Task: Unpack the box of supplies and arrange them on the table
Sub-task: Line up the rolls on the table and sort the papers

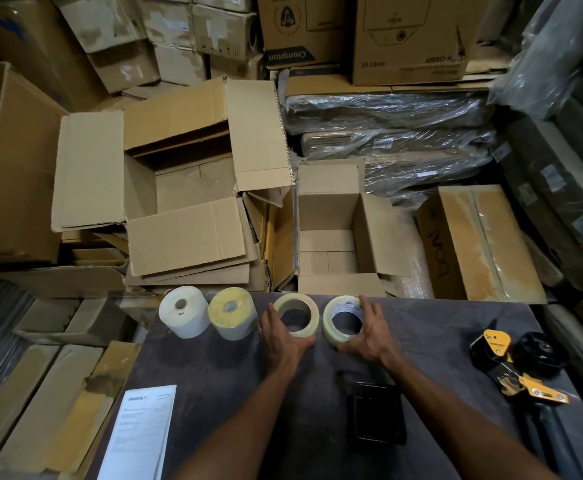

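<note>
Four rolls stood in a row along the far edge of the worktop (pixel 421 341): a white roll (pixel 183 311) at the left, a yellow roll (pixel 232 313) just beside it, then two clear tape rolls lying flat. My left hand (pixel 278 336) cupped the left tape roll (pixel 296 315), its fingers (pixel 267 315) curled round the roll's left side and thumb at the near rim. My right hand (pixel 369 336) held the right tape roll (pixel 343 318), which bore a printed label inside its core, with fingers up along its right side and thumb against the near wall. The two tape rolls sat close together, a narrow gap between them. Nearer me on the worktop lay a dark phone (pixel 378 412), between my forearms, and a printed sheet (pixel 141 431) at the left corner. Off to the right rested a yellow and black tape dispenser (pixel 511 368), well apart from the rolls. Beyond the worktop's far edge stood a small open box (pixel 335 233) with its flaps spread, and to its left a larger open box (pixel 179 192), also with flaps out. Stacked cartons and plastic-wrapped bundles (pixel 394 133) filled the space behind.
</note>
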A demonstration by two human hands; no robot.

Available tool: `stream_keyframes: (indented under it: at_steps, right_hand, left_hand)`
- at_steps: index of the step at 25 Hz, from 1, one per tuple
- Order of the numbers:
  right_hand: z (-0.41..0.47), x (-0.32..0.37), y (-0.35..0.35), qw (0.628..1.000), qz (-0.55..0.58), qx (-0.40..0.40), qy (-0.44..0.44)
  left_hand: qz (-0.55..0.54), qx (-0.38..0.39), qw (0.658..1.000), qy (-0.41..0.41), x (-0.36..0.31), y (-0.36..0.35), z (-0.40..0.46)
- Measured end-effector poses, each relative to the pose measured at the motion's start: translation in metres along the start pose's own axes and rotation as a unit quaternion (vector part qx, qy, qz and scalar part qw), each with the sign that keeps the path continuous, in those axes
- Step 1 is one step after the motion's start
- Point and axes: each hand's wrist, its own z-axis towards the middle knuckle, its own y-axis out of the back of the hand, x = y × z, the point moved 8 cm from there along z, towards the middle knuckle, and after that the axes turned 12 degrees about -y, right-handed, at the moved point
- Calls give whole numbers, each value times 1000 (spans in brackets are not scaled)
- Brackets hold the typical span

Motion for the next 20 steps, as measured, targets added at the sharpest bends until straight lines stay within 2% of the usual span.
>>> stream_keyframes:
  at_steps: [10, 14, 20]
  right_hand:
    - [6, -2, 2, 1000, -10, 18, 19]
    - [1, -6, 4, 1000, 3, 18, 19]
    - [-29, 4, 25, 995, 30, -47, 79]
  left_hand:
    - [-13, -5, 1000, 20, 5, 4, -12]
    - [-67, -13, 997, 34, 20, 8, -27]
    - [-156, -59, 985, 34, 28, 28, -58]
